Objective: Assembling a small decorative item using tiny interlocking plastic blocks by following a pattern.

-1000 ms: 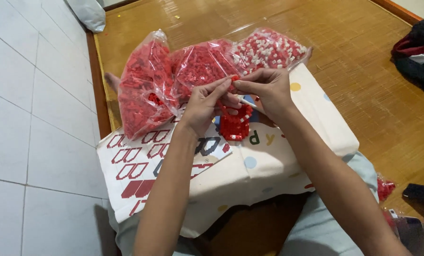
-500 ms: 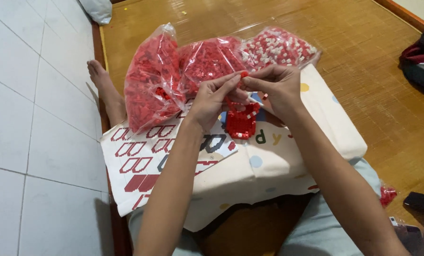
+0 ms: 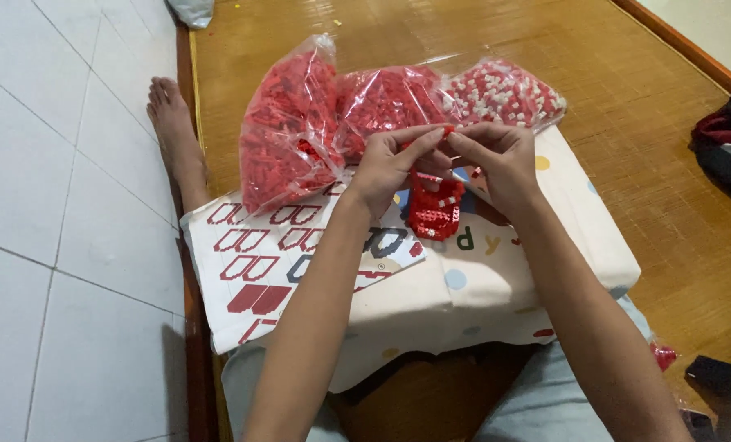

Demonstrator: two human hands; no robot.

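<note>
red build: a small block made of red bricks (image 3: pixel 435 206) with a few white ones, hanging just below my fingertips and over the cushion, its top edge held between both my hands.
left hand: my left hand (image 3: pixel 391 166) comes in from the lower left, thumb and forefinger pinched narrow on the top of the red build.
right hand: my right hand (image 3: pixel 496 160) comes in from the lower right, fingers curled and pinched close on the same top edge, its fingertips touching those of my left hand.
cushion: a cream cushion (image 3: pixel 537 262) with coloured dots and letters lies across my lap, under both forearms.
sheet: a white paper sheet (image 3: pixel 251 262) printed with red brick outlines lies on the left half of the cushion, partly under my left forearm.
bags: three clear plastic bags stand along the far edge of the cushion, touching each other; the left bag (image 3: pixel 287 135) and the middle bag (image 3: pixel 386 102) are full of red pieces, the right bag (image 3: pixel 508 90) holds red and white pieces mixed.
foot: my bare foot (image 3: pixel 169 123) lies on the left, beside the left bag.
floor: a woven straw mat (image 3: pixel 627 123) covers the middle and right; white tiles (image 3: pixel 54 205) lie at the left.
far right: dark cloth (image 3: pixel 729 151) lies on the mat, well apart from my hands.
</note>
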